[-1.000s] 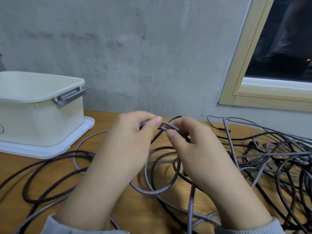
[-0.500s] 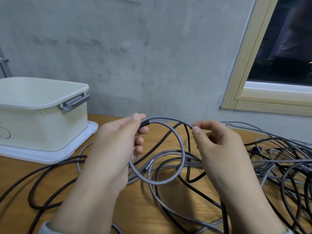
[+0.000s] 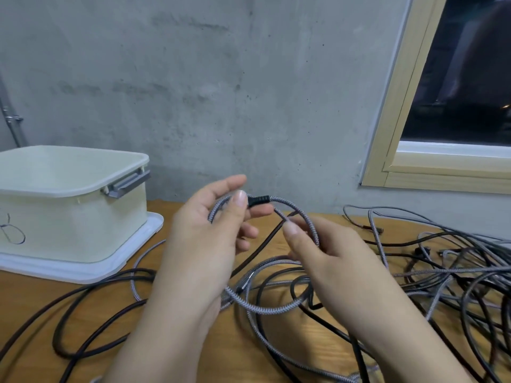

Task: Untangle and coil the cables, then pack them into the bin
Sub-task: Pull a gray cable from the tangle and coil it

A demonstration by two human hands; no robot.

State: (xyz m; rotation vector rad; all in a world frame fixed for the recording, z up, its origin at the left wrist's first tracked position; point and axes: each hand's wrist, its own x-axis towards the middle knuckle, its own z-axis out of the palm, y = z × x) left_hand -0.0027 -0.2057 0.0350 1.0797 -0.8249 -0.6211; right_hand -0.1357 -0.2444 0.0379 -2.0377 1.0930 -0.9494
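The left hand (image 3: 201, 244) pinches the grey braided cable (image 3: 265, 309) between thumb and fingers just behind its black plug end (image 3: 258, 200); the right hand (image 3: 329, 261) curls its thumb and fingers round the same cable a little further along. Half a second ago the hands were apart with an open arc between them; now they sit close, and the cable forms a near-closed loop hanging between and below them. It trails down into the tangle of black and grey cables (image 3: 456, 275) on the wooden table (image 3: 193, 352). The cream plastic bin (image 3: 72, 205) stands well apart, at left.

bare workroom: concrete wall (image 3: 221, 92), wooden table (image 3: 193, 341)
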